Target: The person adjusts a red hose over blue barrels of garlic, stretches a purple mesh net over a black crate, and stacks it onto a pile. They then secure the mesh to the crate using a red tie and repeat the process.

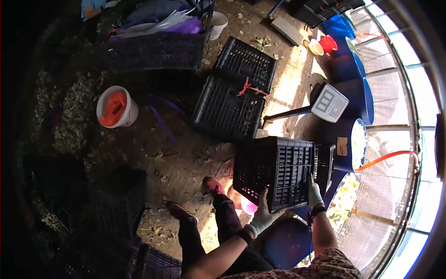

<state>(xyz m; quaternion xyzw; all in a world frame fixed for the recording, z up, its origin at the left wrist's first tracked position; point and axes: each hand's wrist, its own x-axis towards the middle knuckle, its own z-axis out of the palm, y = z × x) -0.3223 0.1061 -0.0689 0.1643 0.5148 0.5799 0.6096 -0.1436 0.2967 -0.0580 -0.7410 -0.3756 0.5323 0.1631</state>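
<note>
I hold a black plastic crate (274,169) tilted in front of me, just below waist height. My left hand (264,215), in a white glove, grips its near bottom edge. My right hand (315,193), also gloved, grips its right rim. The crate's right side rests against the platform of a weighing scale (325,162), whose display head (329,102) stands on a post behind. A pink object (248,206) shows under the crate by my legs.
Two more black crates (232,100) lie tied together on the dirt floor ahead. A white bucket with an orange lid (117,107) stands left. Blue drums (357,83) line the right side by the netting. Dark crates (116,200) sit at lower left, and a loaded crate (153,42) at top.
</note>
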